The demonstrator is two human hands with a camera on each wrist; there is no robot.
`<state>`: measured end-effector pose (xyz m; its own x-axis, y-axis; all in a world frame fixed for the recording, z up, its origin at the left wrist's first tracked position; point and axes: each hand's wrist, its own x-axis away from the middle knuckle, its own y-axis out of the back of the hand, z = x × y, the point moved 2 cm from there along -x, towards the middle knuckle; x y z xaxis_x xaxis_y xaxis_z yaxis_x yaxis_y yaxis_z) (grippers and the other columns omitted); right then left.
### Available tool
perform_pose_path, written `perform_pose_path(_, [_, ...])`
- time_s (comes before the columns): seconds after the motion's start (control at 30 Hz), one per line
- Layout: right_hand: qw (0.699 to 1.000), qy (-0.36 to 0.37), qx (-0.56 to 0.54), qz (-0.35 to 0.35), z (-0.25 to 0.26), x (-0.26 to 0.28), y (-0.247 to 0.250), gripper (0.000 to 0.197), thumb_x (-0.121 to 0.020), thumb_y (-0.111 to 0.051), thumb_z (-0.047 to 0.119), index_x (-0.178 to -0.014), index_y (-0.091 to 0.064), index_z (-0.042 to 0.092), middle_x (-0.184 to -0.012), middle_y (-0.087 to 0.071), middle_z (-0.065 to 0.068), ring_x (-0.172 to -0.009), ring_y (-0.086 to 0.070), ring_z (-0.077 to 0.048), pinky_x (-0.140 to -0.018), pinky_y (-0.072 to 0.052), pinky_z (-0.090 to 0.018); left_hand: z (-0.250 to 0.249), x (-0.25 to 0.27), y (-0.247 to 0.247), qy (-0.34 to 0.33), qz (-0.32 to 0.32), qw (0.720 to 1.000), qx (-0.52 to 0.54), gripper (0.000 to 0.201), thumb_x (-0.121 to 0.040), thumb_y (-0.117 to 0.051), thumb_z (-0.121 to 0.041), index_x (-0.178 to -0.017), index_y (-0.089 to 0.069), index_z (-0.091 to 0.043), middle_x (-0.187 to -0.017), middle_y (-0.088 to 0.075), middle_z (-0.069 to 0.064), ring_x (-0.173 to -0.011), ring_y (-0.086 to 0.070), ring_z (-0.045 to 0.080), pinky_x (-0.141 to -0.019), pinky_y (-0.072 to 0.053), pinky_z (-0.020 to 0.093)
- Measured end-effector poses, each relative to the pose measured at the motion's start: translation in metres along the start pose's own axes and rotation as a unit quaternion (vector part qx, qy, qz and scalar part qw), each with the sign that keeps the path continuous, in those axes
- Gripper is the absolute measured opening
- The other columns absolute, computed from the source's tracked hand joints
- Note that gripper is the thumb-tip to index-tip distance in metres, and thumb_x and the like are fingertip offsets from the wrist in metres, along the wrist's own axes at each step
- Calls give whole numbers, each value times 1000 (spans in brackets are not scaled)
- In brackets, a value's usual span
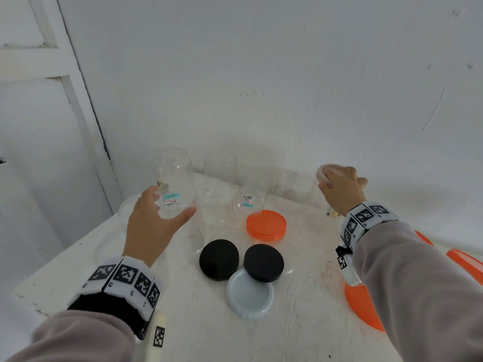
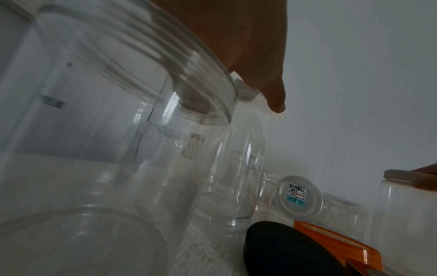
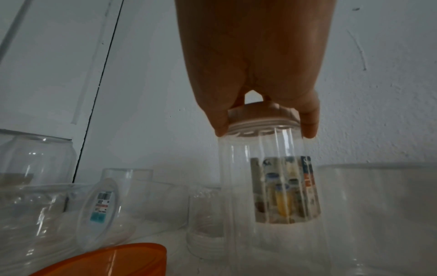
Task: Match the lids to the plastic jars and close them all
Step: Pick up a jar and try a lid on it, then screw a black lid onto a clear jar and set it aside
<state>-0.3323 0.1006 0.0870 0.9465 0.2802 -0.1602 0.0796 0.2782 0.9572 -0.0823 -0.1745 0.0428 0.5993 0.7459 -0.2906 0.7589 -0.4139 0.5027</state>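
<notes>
Right hand (image 1: pixel 339 190): fingers curl over the rim of a pale pink lid (image 3: pixel 260 116) and grip it from above; the lid sits on the mouth of a tall ribbed jar (image 3: pixel 272 177) with a printed label, at the far right of the table (image 1: pixel 308 304).
Reason for right grip: a top-down hold round the lid's edge suits twisting; the jar stands upright on the table, so judged to be the closing step for this pair. How far the thread has seated cannot be told.
Left hand (image 1: pixel 154 226): fingers spread and nearly straight, thumb out to the right, grasping nothing; it hovers in front of a clear jar with a price sticker (image 1: pixel 173 184).
Reason for left pose: the wide spread matches that jar's girth, so judged a reach toward the next jar.
Arms: both forearms extend forward over the table, palms down; the right reaches farther toward the wall.
Other jars: several clear jars stand or lie near the wall without lids; one with a barcode sticker (image 1: pixel 252 197) lies tipped, base toward the viewer.
Loose lids: two black lids (image 1: pixel 219 258) and a grey lid (image 1: pixel 249 296), rim up, lie clustered at the near centre; one black lid overlaps the grey one. An orange lid (image 1: pixel 266 224) lies just behind them.
Progress: early; only one jar carries a lid.
</notes>
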Motion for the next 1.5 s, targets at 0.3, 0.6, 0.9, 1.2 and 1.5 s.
perform_pose_path(0.3, [997, -54, 37, -44, 5, -12, -1, 29, -99, -40, 24, -120, -54, 10, -130, -38, -19, -115, -39, -38, -92, -41, -46, 3, -2, 1, 5, -5, 1000, 10, 91, -72, -75, -50, -144, -31, -14, -137, -47, 6, -118, -50, 22, -91, -40, 32])
perform_pose_path(0.6, [973, 216, 73, -32, 42, 27, -23, 47, -96, -50, 30, -140, -43, 16, -145, -35, -11, -134, -27, -30, -110, -22, -45, 1, -1, 2, 19, -15, 999, 46, 89, -73, -73, -52, -143, -32, -15, -131, -48, 5, -104, -51, 15, -83, -41, 29])
perform_pose_path(0.9, [918, 199, 99, 328, 70, 100, -87, 92, -78, -59, 72, -150, -24, 26, -144, -35, -12, -126, -41, -36, -97, -38, -40, -6, 3, 6, 8, -5, 998, 55, 81, -75, -74, -46, -141, -38, -13, -126, -40, 2, -102, -55, 17, -80, -41, 25])
perform_pose_path(1.2, [947, 187, 55, 256, 52, 117, -74, 83, -82, -67, 48, -147, -22, 24, -135, -34, -13, -120, -39, -33, -92, -44, -38, -19, 6, 6, -23, 25, 998, 60, 85, -67, -83, -42, -136, -38, -18, -124, -47, -4, -110, -53, 15, -81, -40, 21])
perform_pose_path(1.5, [966, 127, -35, 223, -12, 126, -41, 85, -71, -74, 40, -141, -25, 32, -123, -28, -3, -110, -38, -28, -88, -47, -39, -63, 33, -17, -66, 146, 986, 48, 72, -76, -74, -31, -133, -31, -43, -121, -28, 2, -98, -42, 0, -86, -34, 22])
